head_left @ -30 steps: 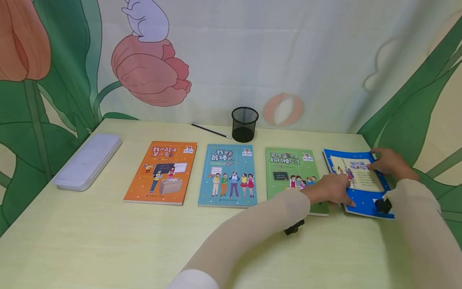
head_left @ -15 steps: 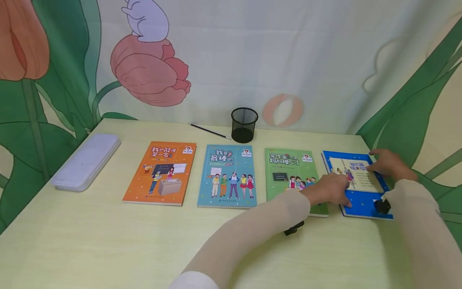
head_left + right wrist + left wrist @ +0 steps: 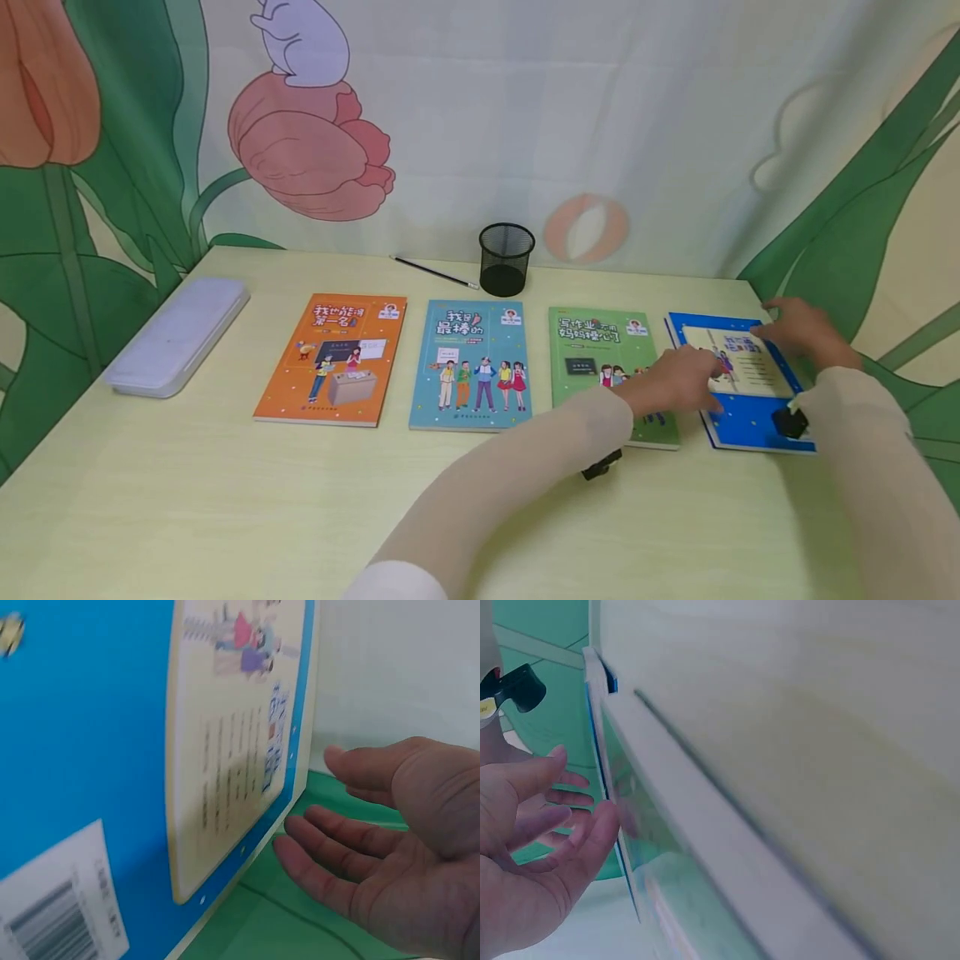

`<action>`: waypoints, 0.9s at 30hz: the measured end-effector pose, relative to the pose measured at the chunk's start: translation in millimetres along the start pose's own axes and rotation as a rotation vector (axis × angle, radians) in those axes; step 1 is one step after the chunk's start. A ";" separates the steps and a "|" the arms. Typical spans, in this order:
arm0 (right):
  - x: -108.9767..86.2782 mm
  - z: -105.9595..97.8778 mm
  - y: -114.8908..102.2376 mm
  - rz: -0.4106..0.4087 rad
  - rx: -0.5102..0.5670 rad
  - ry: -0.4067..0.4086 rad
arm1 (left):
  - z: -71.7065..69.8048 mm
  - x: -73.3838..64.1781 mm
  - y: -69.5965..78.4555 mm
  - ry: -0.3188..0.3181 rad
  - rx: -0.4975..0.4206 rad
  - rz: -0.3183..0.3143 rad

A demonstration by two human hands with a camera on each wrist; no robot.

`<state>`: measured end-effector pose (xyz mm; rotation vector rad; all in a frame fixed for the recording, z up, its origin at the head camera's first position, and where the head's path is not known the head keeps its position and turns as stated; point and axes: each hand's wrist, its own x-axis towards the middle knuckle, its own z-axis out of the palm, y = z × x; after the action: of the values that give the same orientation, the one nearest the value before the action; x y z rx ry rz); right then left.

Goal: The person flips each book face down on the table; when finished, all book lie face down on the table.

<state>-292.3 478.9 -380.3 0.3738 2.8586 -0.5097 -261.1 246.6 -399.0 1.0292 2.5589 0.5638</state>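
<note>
A blue book [image 3: 750, 423] with a cream panel lies flat at the right of the table, its barcode [image 3: 56, 922] visible in the right wrist view. My left hand [image 3: 684, 379] hovers between it and the green book [image 3: 588, 342], fingers loosely bent; in the left wrist view nothing is between thumb and fingers of this left hand [image 3: 536, 862]. At the blue book's upper right edge is my right hand [image 3: 806, 332]. Seen from the right wrist, that right hand [image 3: 390, 855] has spread, relaxed fingers just off the book's edge.
To the left lie a teal book [image 3: 471, 367] and an orange book [image 3: 330, 358] in the same row. A pale pencil case [image 3: 180, 337] rests at the far left. Behind the books stand a black mesh pen cup [image 3: 506, 262] and a pencil [image 3: 433, 272]. A printed curtain [image 3: 450, 125] hangs behind.
Both hands have loosened from the blue book: the left has drawn slightly left and up, the right slightly up. The blue book has straightened a little and now lies flat.
</note>
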 end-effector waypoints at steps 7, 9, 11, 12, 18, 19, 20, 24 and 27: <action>3.4 0.9 -22.0 -0.132 0.042 0.030 | -15.0 -5.7 -18.6 0.009 0.038 0.055; 5.2 1.2 -30.1 -0.153 0.047 0.033 | -19.8 -9.1 -24.9 0.010 0.050 0.077; 6.7 1.8 -39.3 -0.176 0.054 0.029 | -24.6 -13.5 -31.4 0.008 0.066 0.097; 7.5 2.3 -43.8 -0.192 0.051 0.027 | -27.1 -16.3 -34.6 0.006 0.070 0.101; 7.9 5.6 -69.2 -0.266 0.051 0.000 | -39.2 -32.8 -51.4 0.009 0.113 0.142; 7.5 6.0 -72.7 -0.274 0.055 -0.005 | -40.5 -35.5 -53.7 0.011 0.126 0.153; 7.4 6.6 -75.9 -0.281 0.056 -0.009 | -41.5 -38.4 -56.0 0.013 0.135 0.166; 7.5 10.5 -86.7 -0.322 0.062 -0.024 | -43.9 -49.8 -65.5 0.008 0.197 0.200; 9.1 15.0 -93.4 -0.350 0.073 -0.031 | -44.6 -58.9 -74.6 -0.008 0.229 0.212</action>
<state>-324.9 390.6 -367.5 -0.1274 2.8909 -0.6734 -283.4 144.7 -386.6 1.3884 2.5679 0.3202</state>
